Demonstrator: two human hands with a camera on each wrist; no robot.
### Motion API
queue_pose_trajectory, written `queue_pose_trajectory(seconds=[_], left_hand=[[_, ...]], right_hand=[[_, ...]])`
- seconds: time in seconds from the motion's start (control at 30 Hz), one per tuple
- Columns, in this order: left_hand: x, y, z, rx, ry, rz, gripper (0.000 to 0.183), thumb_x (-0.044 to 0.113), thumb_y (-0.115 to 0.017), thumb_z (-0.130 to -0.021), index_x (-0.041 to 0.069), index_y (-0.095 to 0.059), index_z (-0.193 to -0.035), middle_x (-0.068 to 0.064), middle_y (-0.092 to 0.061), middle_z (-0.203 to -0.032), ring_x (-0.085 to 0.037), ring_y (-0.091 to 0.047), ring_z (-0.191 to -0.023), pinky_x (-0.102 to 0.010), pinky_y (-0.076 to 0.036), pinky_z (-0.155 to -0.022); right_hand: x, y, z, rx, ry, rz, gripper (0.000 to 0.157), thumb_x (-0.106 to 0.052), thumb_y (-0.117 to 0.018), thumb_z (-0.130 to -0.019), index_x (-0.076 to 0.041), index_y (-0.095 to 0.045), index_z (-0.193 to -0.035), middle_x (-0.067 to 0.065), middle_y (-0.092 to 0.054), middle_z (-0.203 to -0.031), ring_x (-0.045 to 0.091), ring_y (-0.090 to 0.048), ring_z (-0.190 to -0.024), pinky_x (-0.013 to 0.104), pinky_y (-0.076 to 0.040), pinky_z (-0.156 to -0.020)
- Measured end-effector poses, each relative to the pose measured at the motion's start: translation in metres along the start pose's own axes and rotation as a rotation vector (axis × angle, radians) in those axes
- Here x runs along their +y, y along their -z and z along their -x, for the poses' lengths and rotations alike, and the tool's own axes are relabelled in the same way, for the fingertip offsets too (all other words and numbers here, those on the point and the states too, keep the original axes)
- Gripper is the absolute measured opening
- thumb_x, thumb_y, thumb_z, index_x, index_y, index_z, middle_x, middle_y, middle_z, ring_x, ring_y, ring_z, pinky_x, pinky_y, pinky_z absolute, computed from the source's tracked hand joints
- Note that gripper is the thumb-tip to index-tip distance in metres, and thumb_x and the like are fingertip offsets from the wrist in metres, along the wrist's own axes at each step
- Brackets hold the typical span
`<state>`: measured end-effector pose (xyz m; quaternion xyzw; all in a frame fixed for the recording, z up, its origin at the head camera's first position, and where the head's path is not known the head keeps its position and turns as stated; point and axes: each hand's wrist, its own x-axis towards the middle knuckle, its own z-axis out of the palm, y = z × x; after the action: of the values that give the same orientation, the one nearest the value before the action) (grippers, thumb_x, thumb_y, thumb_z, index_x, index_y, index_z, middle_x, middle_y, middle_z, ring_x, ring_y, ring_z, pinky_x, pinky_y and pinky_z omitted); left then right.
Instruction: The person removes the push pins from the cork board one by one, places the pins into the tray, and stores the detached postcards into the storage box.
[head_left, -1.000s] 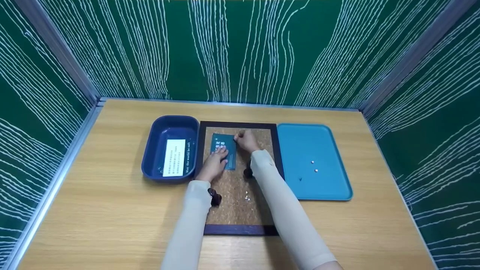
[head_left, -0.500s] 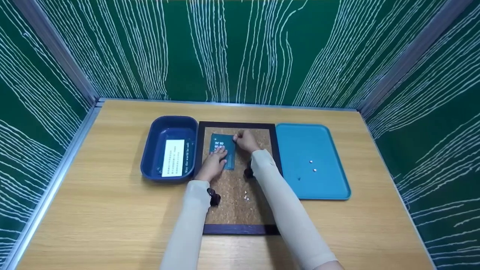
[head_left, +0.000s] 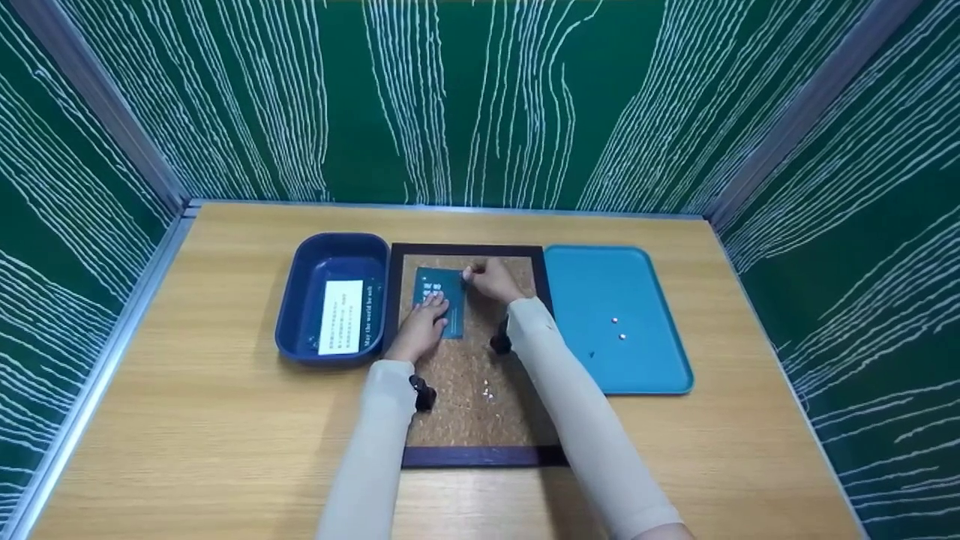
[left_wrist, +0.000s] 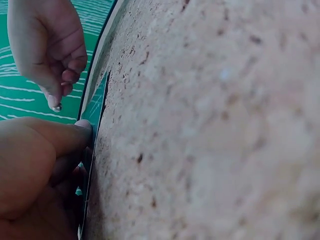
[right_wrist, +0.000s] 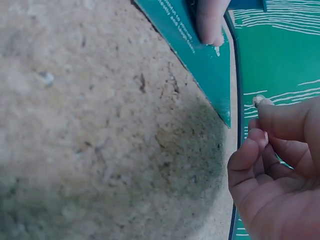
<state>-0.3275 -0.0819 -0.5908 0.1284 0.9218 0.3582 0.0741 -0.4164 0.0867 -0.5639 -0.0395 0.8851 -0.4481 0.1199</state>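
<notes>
On the cork board (head_left: 450,405) lies a teal card (head_left: 454,322) with white print. My left hand (head_left: 424,326) rests on the card's lower part, fingers spread over it; the left wrist view shows the thumb (left_wrist: 70,132) at the card's edge. Beside the card's upper right corner, my right hand (head_left: 496,281) pinches a small shiny thumbtack (right_wrist: 258,100) between thumb and forefinger, the other fingers curled. Its point is hidden. A tiny bright dot marks the card's upper left corner, too small to identify.
Left of the board, a dark blue bin (head_left: 289,300) holds a white-and-teal card (head_left: 341,317). To the right is a blue tray (head_left: 600,277) with two small round bits (head_left: 615,320) and a dark bit (head_left: 592,354). Small shiny bits (head_left: 487,390) lie on the cork.
The head view has shifted slightly, so the board and tray appear further left. My right wrist sits a little further right against the board. The left hand stays on the card.
</notes>
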Motion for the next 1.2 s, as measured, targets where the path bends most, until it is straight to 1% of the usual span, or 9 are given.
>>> queue_pose_trajectory(seconds=[0.03, 0.13, 0.2, 0.3, 0.4, 0.5, 0.67, 1.0, 1.2], left_hand=[[0.000, 0.000, 0.000, 0.000, 0.001, -0.001, 0.043, 0.011, -0.047, -0.100, -0.002, -0.043, -0.141, -0.016, -0.032, -0.154, -0.030, -0.023, -0.147, -0.043, -0.015, -0.122], [0.001, 0.000, 0.001, 0.004, -0.004, 0.000, 0.044, 0.011, -0.047, -0.100, -0.002, -0.043, -0.141, -0.016, -0.032, -0.154, -0.031, -0.023, -0.146, -0.044, -0.015, -0.122], [0.001, 0.000, 0.001, 0.007, -0.005, 0.004, 0.044, 0.011, -0.047, -0.100, -0.002, -0.043, -0.142, -0.016, -0.032, -0.154, -0.031, -0.023, -0.147, -0.045, -0.014, -0.122], [0.000, 0.000, 0.002, 0.006, -0.001, 0.004, 0.044, 0.011, -0.047, -0.101, -0.002, -0.043, -0.142, -0.015, -0.032, -0.155, -0.030, -0.022, -0.147, -0.045, -0.014, -0.123], [0.000, 0.000, 0.001, 0.002, 0.007, 0.010, 0.044, 0.012, -0.047, -0.101, -0.001, -0.042, -0.142, -0.014, -0.031, -0.155, -0.029, -0.021, -0.147, -0.044, -0.013, -0.123], [0.000, 0.000, 0.001, 0.000, 0.007, 0.011, 0.044, 0.012, -0.046, -0.101, -0.001, -0.042, -0.142, -0.014, -0.031, -0.155, -0.030, -0.021, -0.147, -0.045, -0.013, -0.123], [0.000, 0.000, 0.000, -0.003, 0.016, 0.018, 0.044, 0.012, -0.047, -0.101, -0.001, -0.042, -0.142, -0.014, -0.030, -0.155, -0.029, -0.021, -0.147, -0.044, -0.012, -0.123], [0.000, -0.001, -0.001, -0.006, 0.031, 0.046, 0.044, 0.011, -0.048, -0.100, -0.001, -0.042, -0.142, -0.013, -0.030, -0.155, -0.029, -0.020, -0.147, -0.042, -0.013, -0.123], [0.001, 0.000, -0.001, -0.015, 0.034, 0.039, 0.044, 0.011, -0.048, -0.100, -0.001, -0.042, -0.143, -0.013, -0.030, -0.156, -0.028, -0.020, -0.147, -0.043, -0.013, -0.123]], right_hand=[[0.000, 0.001, 0.001, -0.001, -0.003, -0.010, 0.016, -0.017, -0.057, -0.097, -0.008, -0.061, -0.109, 0.006, -0.057, -0.087, 0.023, -0.055, -0.085, 0.033, -0.046, -0.076], [-0.002, 0.004, 0.003, -0.014, -0.010, -0.023, 0.009, -0.014, -0.056, -0.096, -0.008, -0.063, -0.096, 0.005, -0.056, -0.086, 0.022, -0.054, -0.085, 0.033, -0.045, -0.077], [-0.002, 0.008, 0.005, -0.026, -0.012, -0.034, 0.010, -0.012, -0.056, -0.095, -0.006, -0.064, -0.092, 0.005, -0.057, -0.086, 0.022, -0.053, -0.085, 0.033, -0.044, -0.078], [-0.003, 0.013, 0.007, -0.049, -0.013, -0.042, 0.014, -0.010, -0.055, -0.094, 0.000, -0.065, -0.094, 0.007, -0.059, -0.088, 0.021, -0.053, -0.085, 0.033, -0.043, -0.077], [-0.004, 0.019, 0.011, -0.061, -0.026, -0.058, 0.018, -0.011, -0.055, -0.095, 0.002, -0.065, -0.100, 0.009, -0.060, -0.092, 0.021, -0.053, -0.086, 0.033, -0.043, -0.077], [-0.005, 0.025, 0.015, -0.059, -0.049, -0.073, 0.017, -0.015, -0.055, -0.096, -0.002, -0.066, -0.100, 0.010, -0.061, -0.096, 0.022, -0.054, -0.089, 0.034, -0.045, -0.079], [-0.004, 0.034, 0.020, -0.048, -0.070, -0.103, 0.012, -0.017, -0.056, -0.096, -0.009, -0.065, -0.095, 0.008, -0.061, -0.099, 0.024, -0.055, -0.094, 0.036, -0.046, -0.083], [0.000, 0.051, 0.026, -0.015, -0.048, -0.133, 0.010, -0.016, -0.057, -0.095, -0.010, -0.064, -0.091, 0.005, -0.060, -0.094, 0.023, -0.054, -0.092, 0.034, -0.047, -0.082], [0.005, 0.061, 0.027, -0.026, -0.019, -0.153, 0.011, -0.016, -0.057, -0.095, -0.007, -0.061, -0.089, 0.005, -0.057, -0.091, 0.021, -0.051, -0.084, 0.033, -0.044, -0.075]])
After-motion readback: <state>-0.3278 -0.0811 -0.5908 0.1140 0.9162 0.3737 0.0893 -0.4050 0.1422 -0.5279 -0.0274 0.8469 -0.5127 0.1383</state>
